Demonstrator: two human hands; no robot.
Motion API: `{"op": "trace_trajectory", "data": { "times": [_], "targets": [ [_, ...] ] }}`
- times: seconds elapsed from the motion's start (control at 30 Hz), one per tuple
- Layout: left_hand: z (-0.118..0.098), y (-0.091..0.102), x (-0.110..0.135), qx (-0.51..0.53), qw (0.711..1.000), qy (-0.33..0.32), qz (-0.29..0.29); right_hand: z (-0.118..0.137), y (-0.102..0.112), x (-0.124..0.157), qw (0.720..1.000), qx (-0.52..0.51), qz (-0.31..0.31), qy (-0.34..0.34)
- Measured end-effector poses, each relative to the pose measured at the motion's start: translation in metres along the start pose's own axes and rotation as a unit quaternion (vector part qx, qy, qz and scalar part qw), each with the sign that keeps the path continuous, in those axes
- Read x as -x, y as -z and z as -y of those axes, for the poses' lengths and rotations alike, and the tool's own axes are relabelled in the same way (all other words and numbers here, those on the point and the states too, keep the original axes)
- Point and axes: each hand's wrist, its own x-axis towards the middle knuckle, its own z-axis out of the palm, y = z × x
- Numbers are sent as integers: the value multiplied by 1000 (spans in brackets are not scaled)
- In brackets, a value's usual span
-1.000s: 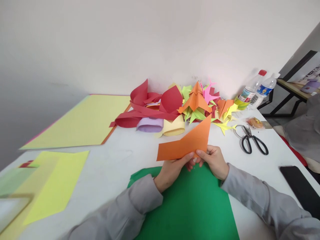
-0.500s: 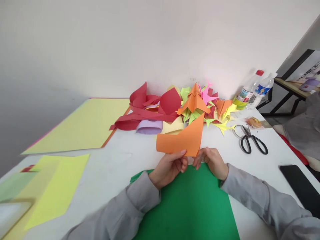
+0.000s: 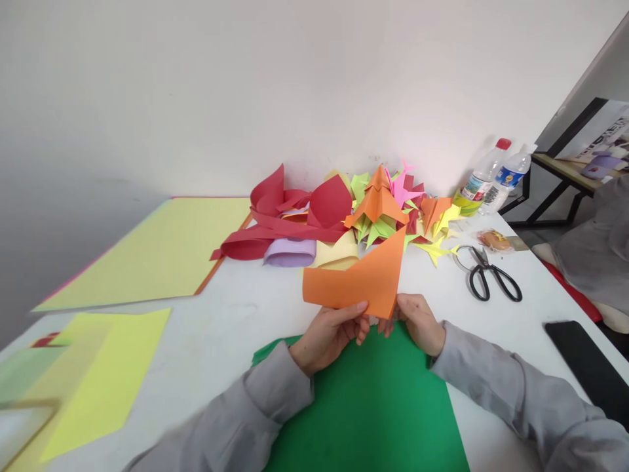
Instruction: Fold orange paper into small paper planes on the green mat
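A piece of orange paper (image 3: 356,282), curved at its left end and rising to a point at upper right, is held up above the table. My left hand (image 3: 331,334) pinches its lower edge, thumb in front and fingers behind. At the paper's lower right edge, my right hand (image 3: 417,321) is closed, with its fingertips partly hidden behind the paper. Beneath both hands lies a large green sheet (image 3: 373,400). Behind the orange paper stand a cream paper band (image 3: 339,252) and a purple paper band (image 3: 291,252).
Red paper bands (image 3: 295,226) and folded paper planes (image 3: 379,203) heap against the wall. Scissors (image 3: 491,275), two bottles (image 3: 484,174) and a black phone-like slab (image 3: 587,364) lie to the right. Yellow sheets (image 3: 142,252) cover the left. A person in grey (image 3: 594,229) is at far right.
My right hand has closed in on the orange paper's right edge, its fingers now going behind it. The paper has turned slightly and sits a little lower in view.
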Motion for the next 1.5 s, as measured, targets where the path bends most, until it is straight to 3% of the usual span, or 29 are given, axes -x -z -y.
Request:
{"op": "trace_trajectory", "data": {
  "times": [0.37,0.53,0.7,0.87,1.4,1.5],
  "targets": [
    [-1,-1,1,-29,999,0,-17,-1,1,0,1000,5,-7,-14],
    [5,-5,1,-92,992,-67,-54,7,-3,-2,999,-9,-12,-30],
    [10,-8,5,-282,937,-183,-96,14,-10,-4,995,-1,-39,-92],
    [9,-10,9,-379,893,-218,-107,14,-8,-7,990,-20,-32,-138],
    [8,-10,11,-359,899,-201,-150,16,-8,-10,991,-22,-46,-121],
    [9,-10,10,-326,912,-195,-154,16,-8,-10,991,-16,-48,-123]
  ]
}}
